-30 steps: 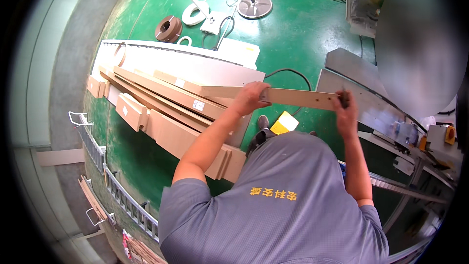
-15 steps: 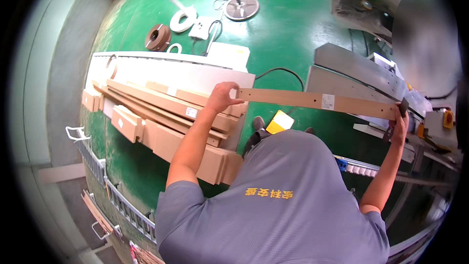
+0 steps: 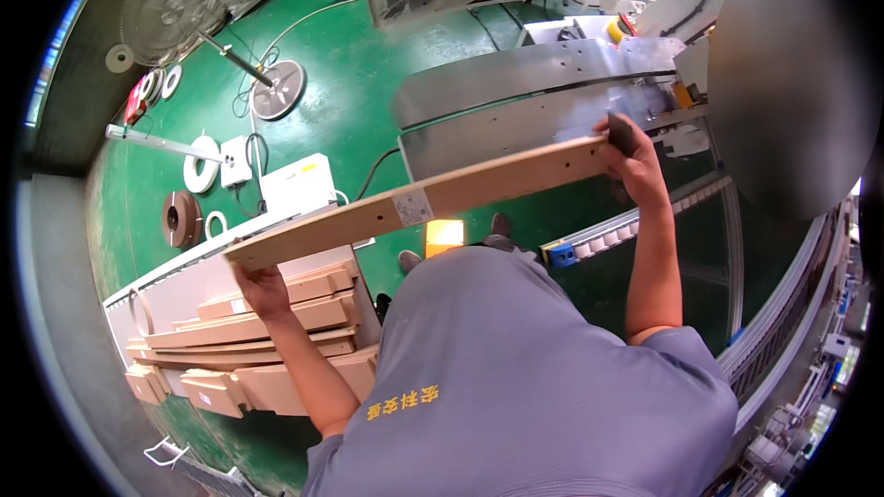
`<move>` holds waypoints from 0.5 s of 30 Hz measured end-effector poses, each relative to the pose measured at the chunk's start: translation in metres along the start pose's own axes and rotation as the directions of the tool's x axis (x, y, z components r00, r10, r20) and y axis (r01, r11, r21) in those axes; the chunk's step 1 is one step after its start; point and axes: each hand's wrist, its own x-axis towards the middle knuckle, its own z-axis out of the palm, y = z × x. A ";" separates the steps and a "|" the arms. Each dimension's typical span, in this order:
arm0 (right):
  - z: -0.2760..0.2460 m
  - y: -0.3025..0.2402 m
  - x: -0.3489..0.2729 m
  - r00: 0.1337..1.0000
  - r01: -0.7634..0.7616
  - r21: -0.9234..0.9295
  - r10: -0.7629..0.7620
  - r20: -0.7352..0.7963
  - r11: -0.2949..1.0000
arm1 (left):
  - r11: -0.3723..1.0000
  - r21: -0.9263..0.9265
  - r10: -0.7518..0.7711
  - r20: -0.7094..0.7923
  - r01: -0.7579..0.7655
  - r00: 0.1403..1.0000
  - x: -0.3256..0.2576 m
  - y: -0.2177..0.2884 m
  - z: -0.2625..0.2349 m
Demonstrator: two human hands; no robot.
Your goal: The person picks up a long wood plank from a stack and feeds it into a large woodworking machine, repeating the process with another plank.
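Note:
A long light-brown wooden board (image 3: 497, 182) spans the space in front of me, its right end higher in the view than its left. It has small dark holes and a white label (image 3: 412, 207). My left hand (image 3: 262, 291) grips the left end from below. At the other end, my right hand (image 3: 637, 166) is closed round the board. A small dark flat piece (image 3: 622, 134) sits in the right hand too; its kind is unclear. Behind the board's right half lies a grey metal machine table (image 3: 497, 133) with a slot along it.
Stacked brown boards (image 3: 276, 313) lie on a pale table (image 3: 368, 267) at left. A yellow box (image 3: 445, 234) is on the floor by my feet. A roller rail (image 3: 599, 237) runs at right. Beyond are edging rolls (image 3: 181, 219) and a fan stand's round base (image 3: 278, 92).
My view has turned to the right. The board, held in both hands, has swung so its right end is now nearer the metal table and its left end is lower in the view.

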 end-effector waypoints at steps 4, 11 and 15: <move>0.007 0.017 -0.004 0.974 -0.221 -0.117 0.213 -0.071 0.968 | 0.898 0.198 0.432 -0.219 -0.394 0.875 -0.011 0.041 0.142; 0.140 -0.056 -0.021 0.976 -0.026 -0.081 0.043 0.215 0.996 | 0.614 0.448 0.594 0.279 -0.649 0.755 -0.070 0.023 0.232; 0.216 -0.073 -0.024 0.856 0.377 -0.138 -0.288 0.430 0.916 | 0.356 0.494 0.431 0.667 -0.793 0.608 -0.086 -0.029 0.236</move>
